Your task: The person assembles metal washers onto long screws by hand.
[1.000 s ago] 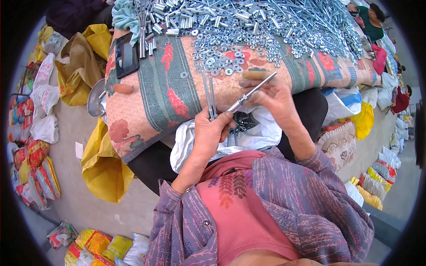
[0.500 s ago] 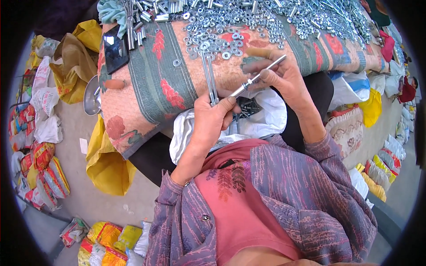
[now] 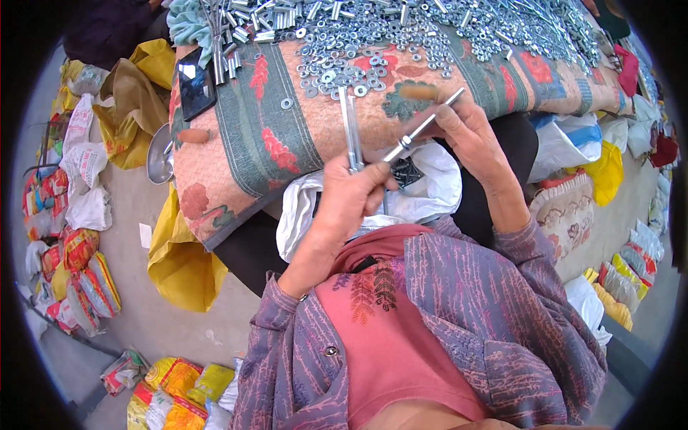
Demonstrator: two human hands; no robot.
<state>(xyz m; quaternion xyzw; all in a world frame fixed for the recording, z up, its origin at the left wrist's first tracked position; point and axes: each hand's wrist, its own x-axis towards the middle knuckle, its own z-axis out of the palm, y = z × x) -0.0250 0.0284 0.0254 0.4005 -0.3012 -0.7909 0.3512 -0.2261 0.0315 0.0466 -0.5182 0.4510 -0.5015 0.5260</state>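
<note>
My left hand (image 3: pixel 351 192) is closed around the lower end of an expansion bolt (image 3: pixel 417 131), a long silvery rod with a sleeve, washer and nut. A few more metal rods (image 3: pixel 350 125) stick up out of the same hand. Slanting up to the right, the bolt reaches my right hand (image 3: pixel 469 132), whose thumb presses on it near the tip; the other fingers are partly hidden and blurred. Under my hands, a white sack (image 3: pixel 437 183) in my lap holds dark metal pieces (image 3: pixel 408 174). Loose washers (image 3: pixel 333 75) lie on the patterned cloth (image 3: pixel 287 143) just beyond.
Metal sleeves (image 3: pixel 287 18) and nuts (image 3: pixel 494 43) are heaped along the table's far side. At its left are a phone (image 3: pixel 196 84), a light-blue rag (image 3: pixel 188 27) and a metal scoop (image 3: pixel 159 161). Yellow sacks (image 3: pixel 183 265) and filled bags (image 3: pixel 82 276) stand on the floor.
My left hand and its rods have moved slightly right and nearer to me. The fingers of my right hand have shifted along the bolt's upper end. The view has turned a little.
</note>
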